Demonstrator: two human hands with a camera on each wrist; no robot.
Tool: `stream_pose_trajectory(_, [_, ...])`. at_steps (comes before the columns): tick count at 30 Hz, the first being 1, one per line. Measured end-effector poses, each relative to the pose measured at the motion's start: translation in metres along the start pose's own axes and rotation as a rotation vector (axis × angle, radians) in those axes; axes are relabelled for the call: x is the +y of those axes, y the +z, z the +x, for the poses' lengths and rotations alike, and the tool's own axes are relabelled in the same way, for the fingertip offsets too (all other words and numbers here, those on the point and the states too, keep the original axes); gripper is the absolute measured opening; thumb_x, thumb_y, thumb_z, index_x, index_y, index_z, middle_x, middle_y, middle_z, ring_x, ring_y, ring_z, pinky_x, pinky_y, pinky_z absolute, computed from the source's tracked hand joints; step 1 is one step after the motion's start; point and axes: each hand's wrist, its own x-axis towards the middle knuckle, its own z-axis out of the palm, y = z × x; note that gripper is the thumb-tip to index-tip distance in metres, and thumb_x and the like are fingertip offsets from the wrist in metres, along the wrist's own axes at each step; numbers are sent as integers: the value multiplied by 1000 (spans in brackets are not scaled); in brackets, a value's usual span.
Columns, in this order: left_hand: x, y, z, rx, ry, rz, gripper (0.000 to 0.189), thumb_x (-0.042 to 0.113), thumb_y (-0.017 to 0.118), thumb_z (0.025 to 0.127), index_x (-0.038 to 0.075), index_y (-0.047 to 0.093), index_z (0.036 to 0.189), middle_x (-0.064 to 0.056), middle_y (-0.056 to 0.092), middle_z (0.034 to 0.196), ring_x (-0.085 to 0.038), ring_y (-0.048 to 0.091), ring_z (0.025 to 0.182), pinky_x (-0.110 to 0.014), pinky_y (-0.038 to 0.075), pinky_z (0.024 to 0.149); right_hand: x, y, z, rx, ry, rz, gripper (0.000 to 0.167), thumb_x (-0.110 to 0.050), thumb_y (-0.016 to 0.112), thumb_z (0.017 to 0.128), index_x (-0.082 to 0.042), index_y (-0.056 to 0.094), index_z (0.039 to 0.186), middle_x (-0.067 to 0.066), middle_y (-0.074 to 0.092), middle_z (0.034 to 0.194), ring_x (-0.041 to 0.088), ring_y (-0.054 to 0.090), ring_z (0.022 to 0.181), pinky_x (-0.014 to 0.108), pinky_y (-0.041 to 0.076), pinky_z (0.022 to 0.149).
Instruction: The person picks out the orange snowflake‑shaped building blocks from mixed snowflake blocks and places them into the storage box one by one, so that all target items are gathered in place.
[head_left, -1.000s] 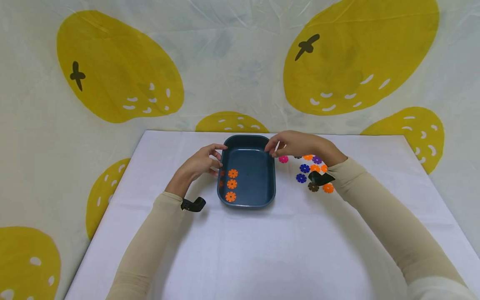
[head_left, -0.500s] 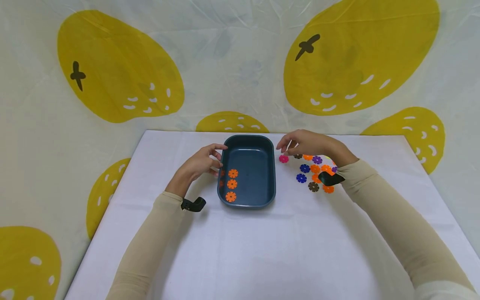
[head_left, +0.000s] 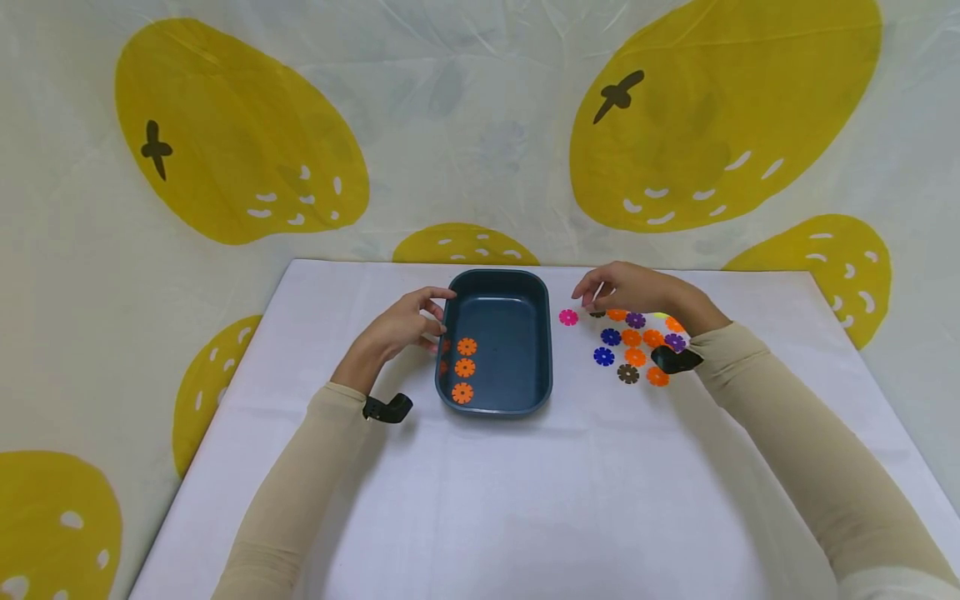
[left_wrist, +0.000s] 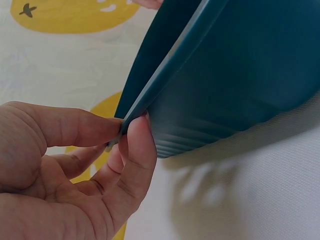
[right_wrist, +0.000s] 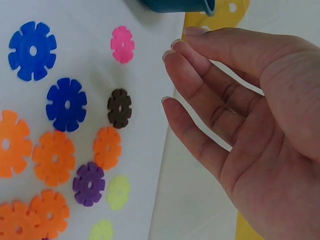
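Right wrist: tray [right_wrist: 177, 5] mostly beyond top edge

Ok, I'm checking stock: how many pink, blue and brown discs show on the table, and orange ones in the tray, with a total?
Pink discs: 1
Blue discs: 2
Brown discs: 2
Orange discs in the tray: 3
Total: 8

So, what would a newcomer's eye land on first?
Probably the big yellow shapes on the backdrop. Next, the blue tray on the table, pinched by the left hand, with three orange discs down its left side. To its right, colourful discs lie near the right hand.
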Motion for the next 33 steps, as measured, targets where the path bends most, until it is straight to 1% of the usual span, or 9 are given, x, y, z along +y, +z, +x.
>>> stream_pose_trajectory(5, [0,0,0,-1,-3,-5,70,-14,55,87,14,46,150,-14,45,113,-29,56,94,-33,58,67,11,-1,-1,-16,18,26,31,-11,62,100,-1,64,130,18,65,112,33,64,110,53,54,96])
stream_pose_trajectory(12, [-2,-1,2,2,5,3,69,-12,56,87,14,47,150,-13,45,113,-28,57,94,-34,59,68,19,-1,-2,-8,24,36,30,-10,62,100,-1,64,129,17,65,110,33,63,109,53,53,97])
stream_pose_trajectory(17, [-2,-1,2,3,4,-1,67,-12,56,88,17,49,148,-14,45,113,-29,57,95,-35,59,69,24,-3,-4,-4,30,38,31,-10,62,100,0,64,130,18,65,110,36,62,106,51,56,90])
stream_pose_trajectory(21, [-2,0,2,8,-3,-4,67,-11,57,88,16,48,148,-14,45,113,-29,57,94,-35,60,70,27,-3,-5,-9,23,35,33,-12,63,100,0,63,130,19,65,112,36,61,105,49,57,87])
stream_pose_trajectory(24, [-3,0,1,15,-8,-5,67,-11,57,88,17,49,148,-13,46,112,-30,57,93,-36,60,70,29,-3,-6,-15,28,31,33,-12,63,100,0,63,131,20,65,113,35,61,106,47,57,89])
stream_pose_trajectory(27, [-3,0,2,18,-9,-6,67,-11,57,88,18,49,148,-13,47,113,-29,57,93,-36,60,70,31,-3,-7,-18,51,42,32,-11,62,100,0,63,130,21,64,114,38,60,104,48,57,88])
stream_pose_trajectory(33, [-4,0,2,20,-12,-19,67,-11,58,87,20,51,146,-13,48,114,-29,58,95,-34,60,68,35,-3,-10,-7,57,24,31,-10,62,100,0,63,129,20,66,112,35,61,103,48,56,91])
